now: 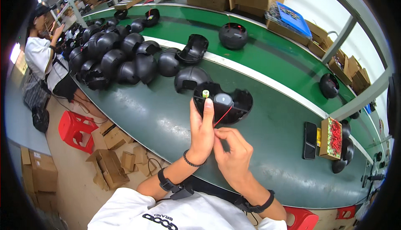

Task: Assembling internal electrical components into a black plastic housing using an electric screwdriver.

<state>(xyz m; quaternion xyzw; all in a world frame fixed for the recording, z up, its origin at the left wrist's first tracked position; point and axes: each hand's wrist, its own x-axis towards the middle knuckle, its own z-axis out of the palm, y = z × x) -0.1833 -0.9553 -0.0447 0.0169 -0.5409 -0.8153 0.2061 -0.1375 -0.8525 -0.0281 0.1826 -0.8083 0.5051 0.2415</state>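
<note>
Closest in, the right hand (234, 152) pinches a thin red wire (222, 116) between narrow fingers, while the left hand (201, 132) grips the near rim of the open black half-shell (225, 103), tilting its hollow up so the motor inside can be reached. The shell sits mid-tabletop (267, 146) with open green surface to its right. A heap of black shells (112, 54) crowds the left, and a phone (310, 140) and small box (331, 138) lie near the white divider strip (267, 81).

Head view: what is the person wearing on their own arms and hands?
Both hands are bare, no gloves. The left hand has a thin black beaded bracelet at the wrist and a black strap with a small clip-on unit further up the forearm. The right hand has a black forearm strap. White short sleeves.
</note>
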